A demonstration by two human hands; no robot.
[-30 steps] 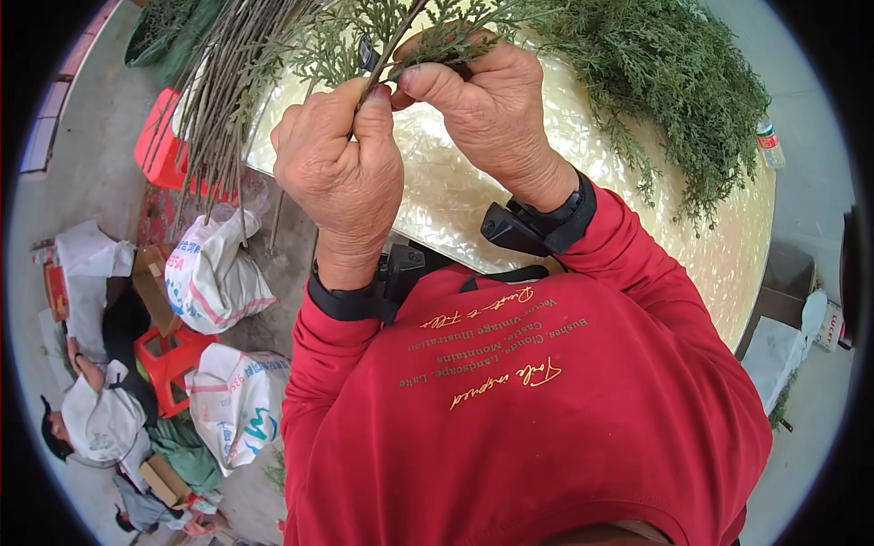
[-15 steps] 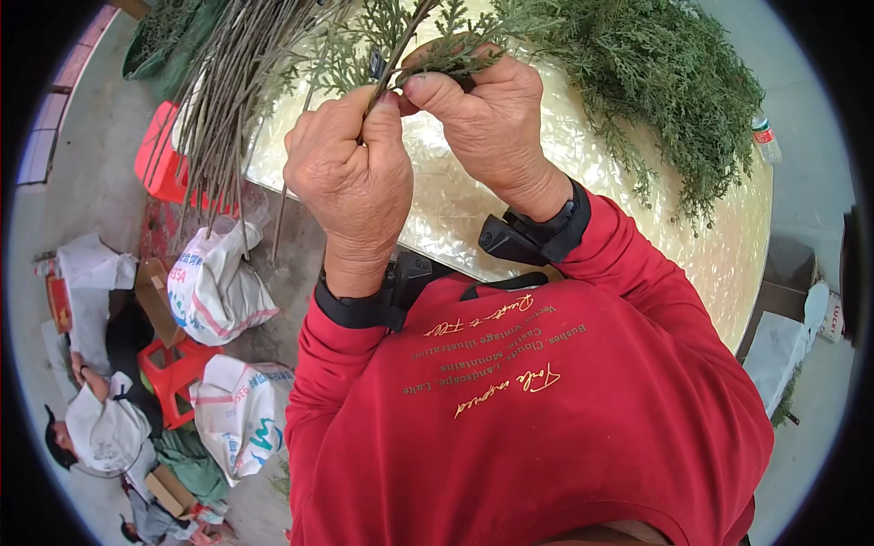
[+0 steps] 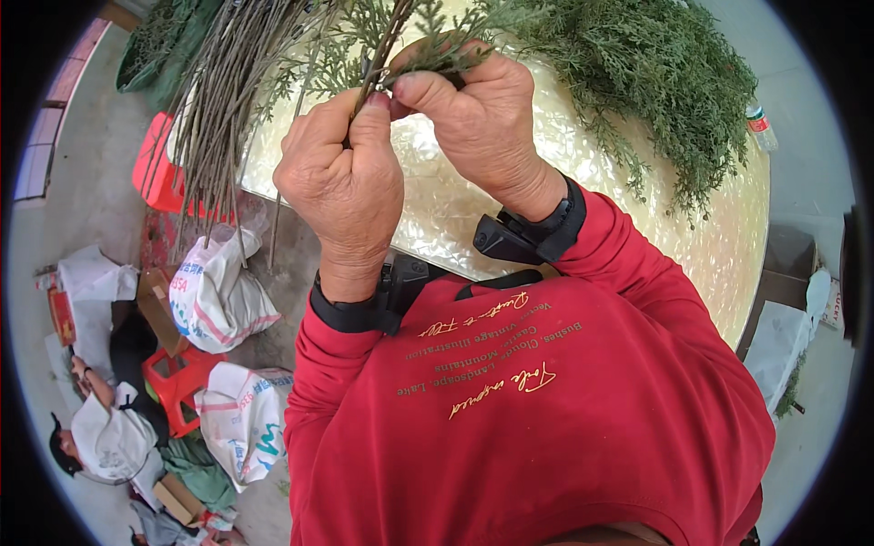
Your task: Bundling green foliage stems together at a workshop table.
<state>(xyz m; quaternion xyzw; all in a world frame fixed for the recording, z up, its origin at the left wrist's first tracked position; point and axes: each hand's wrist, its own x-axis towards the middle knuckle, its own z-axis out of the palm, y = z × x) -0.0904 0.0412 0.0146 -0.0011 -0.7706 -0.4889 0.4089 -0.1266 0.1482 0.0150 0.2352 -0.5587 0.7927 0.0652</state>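
My left hand (image 3: 337, 168) is closed around a thin brown stem (image 3: 374, 65), gripping it between thumb and fingers. Close against it, my right hand (image 3: 487, 114) pinches a green conifer sprig (image 3: 439, 60) at the stem. The fingertips of both hands nearly meet, and the exact joint between sprig and stem is partly hidden by them. Behind my hands, more cypress-like foliage (image 3: 350, 45) spreads over the shiny pale table (image 3: 446, 205). To the left lies a bundle of long bare sticks (image 3: 223, 105), with its ends hanging past the table edge.
A large heap of green conifer branches (image 3: 651, 86) covers the far right of the table. A plastic bottle (image 3: 761, 127) is beside it. Left on the floor are white sacks (image 3: 217, 296), a red stool (image 3: 177, 378) and a seated person (image 3: 114, 437). A green container (image 3: 146, 55) is at upper left.
Both hands have shifted slightly left with the stem and sprig. The grip of each looks much the same, and the stem stands a little more upright.
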